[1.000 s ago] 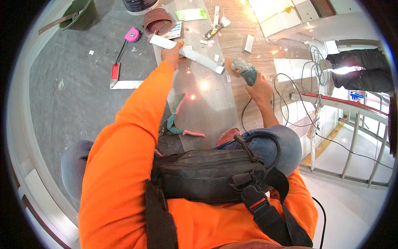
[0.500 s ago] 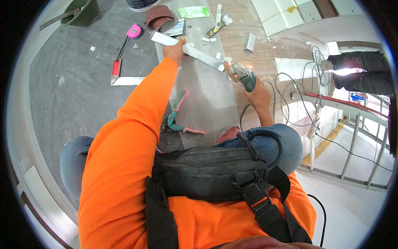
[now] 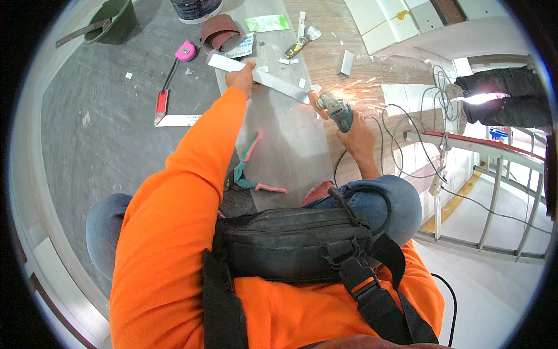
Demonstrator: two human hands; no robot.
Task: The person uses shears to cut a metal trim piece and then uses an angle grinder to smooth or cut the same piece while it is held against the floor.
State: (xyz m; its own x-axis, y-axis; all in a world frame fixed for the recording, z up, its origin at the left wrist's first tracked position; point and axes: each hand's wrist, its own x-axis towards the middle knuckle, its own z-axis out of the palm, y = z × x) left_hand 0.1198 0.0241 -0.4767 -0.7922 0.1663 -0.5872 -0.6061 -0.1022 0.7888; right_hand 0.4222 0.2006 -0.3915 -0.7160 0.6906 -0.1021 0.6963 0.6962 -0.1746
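My left hand (image 3: 242, 80) is closed around a pale metal strip or profile (image 3: 282, 88) that slants down to the right. In my right hand (image 3: 356, 139) is an angle grinder (image 3: 339, 113), gripped by its body. Its disc meets the strip's right end, and orange sparks (image 3: 354, 92) spray away to the right. Below the strip lie tin snips (image 3: 242, 174) with pink and teal handles, their jaws partly hidden by my orange sleeve. A try square (image 3: 163, 104) with a red handle lies left of my forearm, beside a pink tape measure (image 3: 186, 51).
A roll of brown sandpaper (image 3: 221, 34), a scraper (image 3: 301, 43) and a short metal offcut (image 3: 345, 63) lie beyond the strip. A green bucket (image 3: 119, 26) stands far left. At right are loose cables (image 3: 401, 139), a ladder (image 3: 494, 203) and another person's legs (image 3: 500, 99).
Sparks have grown from a small glow into a wide spray at the grinder's disc. The strip and both hands have shifted only slightly in the picture.
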